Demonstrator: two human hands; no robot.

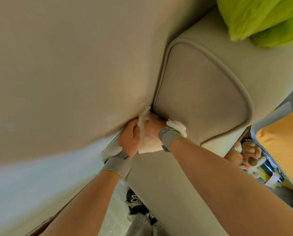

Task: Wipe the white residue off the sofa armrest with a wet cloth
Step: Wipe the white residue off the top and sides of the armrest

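A crumpled white wet cloth is gripped between the left hand and the right hand, both curled around it, and is pressed against the beige upholstered sofa armrest beside the beige piped seat cushion.

Pale beige wall fills the left. Lime-green cushion top right, orange cushion at right edge. Stuffed toys piled below it.
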